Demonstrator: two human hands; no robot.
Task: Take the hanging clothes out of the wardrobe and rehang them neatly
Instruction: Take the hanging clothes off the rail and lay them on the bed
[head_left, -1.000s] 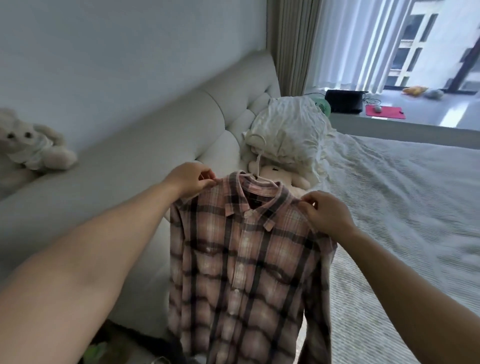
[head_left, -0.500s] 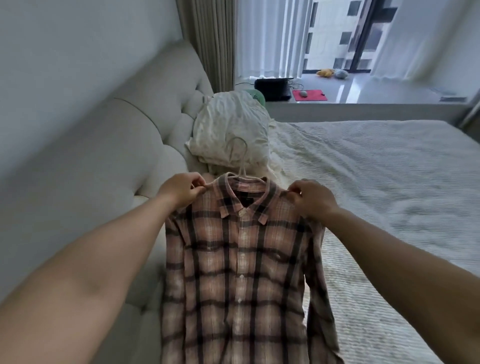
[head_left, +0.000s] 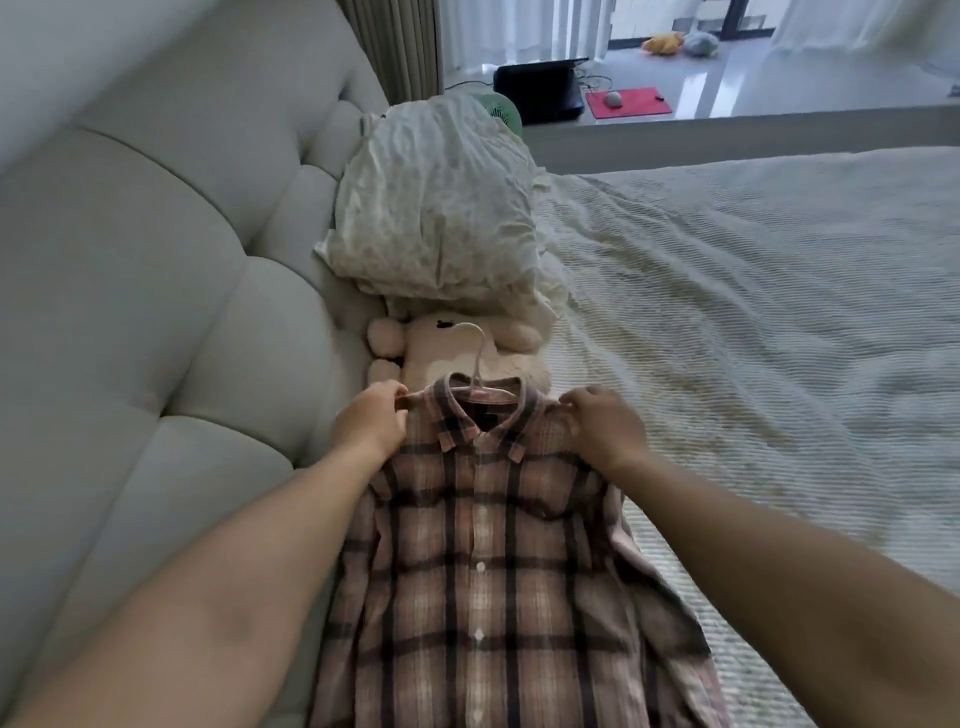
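Plaid shirt (head_left: 483, 561), on its pale hanger (head_left: 480, 382), has come down in the last second from hanging upright in the air to lying front-up along the bed's edge, and the view has tipped from the window toward the mattress. To the left of the left hand (head_left: 370, 427) is the tufted headboard (head_left: 171, 291); that hand pinches the shirt's left shoulder seam between thumb and curled fingers. Between the hands sits the buttoned collar with the hanger's hook poking out beyond it, over a plush toy (head_left: 441, 345) and, farther off, a crumpled pillow (head_left: 436, 202). The right hand (head_left: 602, 428) grips the other shoulder, fingers curled into the cloth, as it did half a second ago. Beyond and to the right of it stretches the ribbed bedspread (head_left: 753, 291). By my reading, the shirt is being laid flat for straightening on its hanger; return to the wardrobe, which is not in view, is yet to come.
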